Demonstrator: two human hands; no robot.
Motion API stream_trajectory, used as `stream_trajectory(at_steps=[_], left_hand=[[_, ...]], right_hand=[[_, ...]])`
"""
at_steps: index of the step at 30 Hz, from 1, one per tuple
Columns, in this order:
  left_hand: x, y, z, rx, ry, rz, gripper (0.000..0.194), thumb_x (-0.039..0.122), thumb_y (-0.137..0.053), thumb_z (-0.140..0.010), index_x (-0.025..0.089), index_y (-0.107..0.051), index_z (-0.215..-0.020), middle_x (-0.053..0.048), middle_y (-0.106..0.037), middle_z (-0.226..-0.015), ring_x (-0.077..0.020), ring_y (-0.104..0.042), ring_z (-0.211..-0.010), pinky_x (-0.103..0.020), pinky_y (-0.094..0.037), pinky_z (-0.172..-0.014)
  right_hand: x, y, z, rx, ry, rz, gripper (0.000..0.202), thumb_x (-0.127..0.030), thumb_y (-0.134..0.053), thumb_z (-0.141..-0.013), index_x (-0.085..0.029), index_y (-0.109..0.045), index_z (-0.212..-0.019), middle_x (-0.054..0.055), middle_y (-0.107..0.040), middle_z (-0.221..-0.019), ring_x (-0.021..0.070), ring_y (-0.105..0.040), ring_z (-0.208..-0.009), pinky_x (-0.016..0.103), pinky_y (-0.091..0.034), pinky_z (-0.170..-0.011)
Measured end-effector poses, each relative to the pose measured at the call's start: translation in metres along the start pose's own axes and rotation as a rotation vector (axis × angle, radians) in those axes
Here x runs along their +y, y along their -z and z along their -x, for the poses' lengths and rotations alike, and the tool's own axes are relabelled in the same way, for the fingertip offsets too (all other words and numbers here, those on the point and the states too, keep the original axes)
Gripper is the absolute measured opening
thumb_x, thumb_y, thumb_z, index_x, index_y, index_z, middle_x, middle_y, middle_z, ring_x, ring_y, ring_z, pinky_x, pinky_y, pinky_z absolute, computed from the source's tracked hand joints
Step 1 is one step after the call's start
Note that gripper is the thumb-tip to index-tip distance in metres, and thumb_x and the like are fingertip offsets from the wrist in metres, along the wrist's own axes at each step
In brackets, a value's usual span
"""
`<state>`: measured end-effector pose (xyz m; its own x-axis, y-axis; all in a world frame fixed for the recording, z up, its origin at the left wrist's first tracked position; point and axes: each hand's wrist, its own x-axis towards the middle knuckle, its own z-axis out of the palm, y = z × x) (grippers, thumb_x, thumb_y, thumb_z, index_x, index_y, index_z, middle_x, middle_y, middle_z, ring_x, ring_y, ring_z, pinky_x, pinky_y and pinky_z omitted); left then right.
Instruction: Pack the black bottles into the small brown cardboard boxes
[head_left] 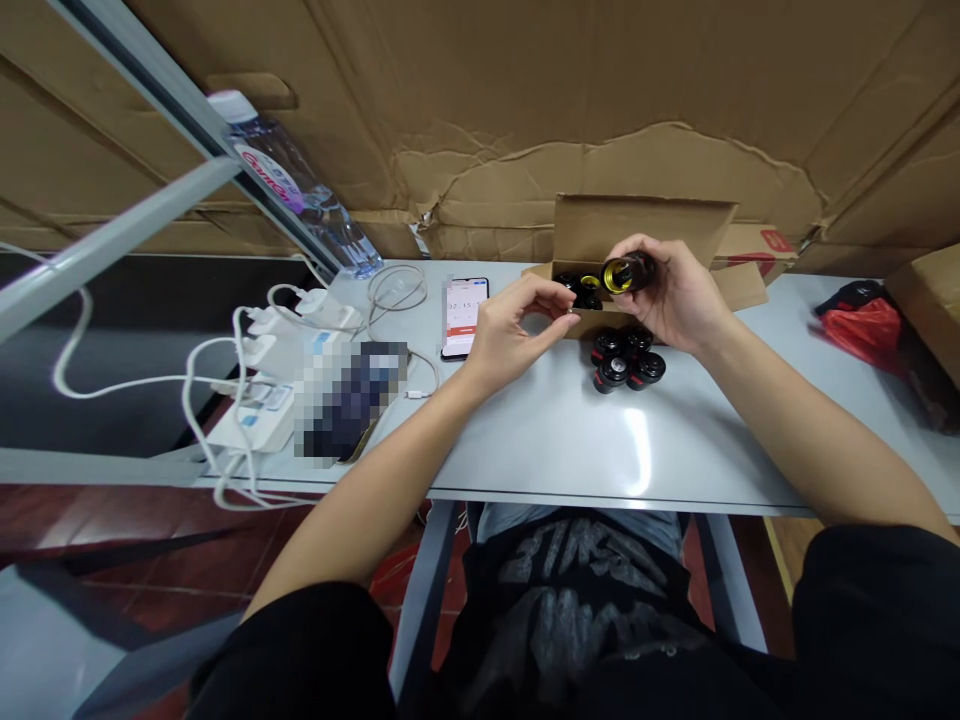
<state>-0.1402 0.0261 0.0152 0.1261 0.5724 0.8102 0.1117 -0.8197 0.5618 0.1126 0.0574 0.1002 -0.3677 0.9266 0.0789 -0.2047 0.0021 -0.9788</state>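
The right fingers (646,245) hold a dark cylinder (639,271) at an open box (641,222); the left fingers (549,290) pinch something tiny (571,310).

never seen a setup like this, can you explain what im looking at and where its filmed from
There is no robot here: these are a person's own bare hands. The single picture comes from a camera worn on the head, looking forward and down.

The right hand holds a dark, hollow piece with a yellow inside. The left hand is beside it, fingertips close together; anything between them is too small to identify.

On the pale table are black pieces with red marks, an open cardboard box, a lit phone and a water bottle.
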Motion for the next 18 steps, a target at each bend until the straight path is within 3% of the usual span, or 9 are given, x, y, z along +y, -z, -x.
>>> stream_trajectory(at_steps=[4,7,11,18], left_hand=[[0.003,-0.001,0.001,0.023,-0.031,-0.019,0.029,0.053,-0.095,-0.121,0.027,-0.089,-0.133,-0.005,-0.093,-0.118,-0.0157,-0.091,-0.097,-0.031,-0.082,-0.091],[0.012,0.0,0.002,0.011,0.054,-0.088,0.037,0.063,-0.092,-0.122,0.027,-0.088,-0.131,-0.007,-0.093,-0.12,-0.0191,-0.092,-0.102,-0.038,-0.085,-0.097],[0.022,-0.002,0.004,0.026,0.13,-0.208,0.045,0.071,-0.086,-0.124,0.028,-0.088,-0.133,-0.009,-0.093,-0.123,-0.0229,-0.094,-0.109,-0.047,-0.087,-0.105],[0.031,-0.003,0.007,0.061,0.122,-0.371,0.028,0.06,-0.078,-0.131,0.034,-0.087,-0.135,-0.007,-0.093,-0.13,-0.0283,-0.094,-0.129,-0.057,-0.085,-0.116]], right_hand=[[0.001,0.005,-0.002,0.001,-0.021,-0.011,0.035,-0.054,-0.084,-0.113,-0.025,-0.071,-0.097,0.002,-0.064,-0.094,0.0164,-0.059,-0.072,0.025,-0.055,-0.058],[0.0,0.005,-0.001,-0.022,-0.04,-0.047,0.025,-0.043,-0.086,-0.108,-0.021,-0.078,-0.099,0.004,-0.065,-0.097,0.0138,-0.06,-0.072,0.022,-0.053,-0.058],[-0.002,0.0,0.005,-0.061,-0.082,-0.035,0.028,-0.039,-0.094,-0.107,-0.026,-0.07,-0.1,0.004,-0.067,-0.1,0.0175,-0.064,-0.075,0.027,-0.055,-0.058],[-0.005,-0.021,0.019,-0.092,-0.12,-0.074,0.026,-0.033,-0.093,-0.104,-0.027,-0.068,-0.101,0.006,-0.073,-0.103,0.0208,-0.068,-0.08,0.032,-0.059,-0.061]])
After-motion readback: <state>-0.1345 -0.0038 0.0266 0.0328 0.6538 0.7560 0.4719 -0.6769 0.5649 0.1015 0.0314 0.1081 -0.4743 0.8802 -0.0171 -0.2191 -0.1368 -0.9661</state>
